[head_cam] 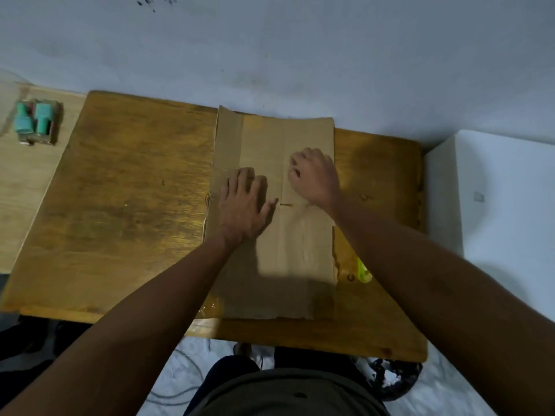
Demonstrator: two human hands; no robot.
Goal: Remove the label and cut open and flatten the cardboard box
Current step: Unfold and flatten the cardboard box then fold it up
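Observation:
The brown cardboard box (297, 247) lies flattened on the wooden table (126, 205), its long side running away from me toward the wall. My left hand (244, 202) presses flat on the left part of the cardboard with fingers spread. My right hand (313, 175) rests on the cardboard just right of the centre fold, fingers curled under into a loose fist, nothing visible in it. A short slit shows in the cardboard between the two hands. No label is visible on the upper face.
A yellow-green object (363, 270), partly hidden by my right forearm, lies on the table by the cardboard's right edge. Clear tape or plastic (211, 309) sits at the cardboard's near left corner. Teal items in a small holder (36, 121) stand on a side surface, far left. A white block (492, 190) adjoins the table's right edge.

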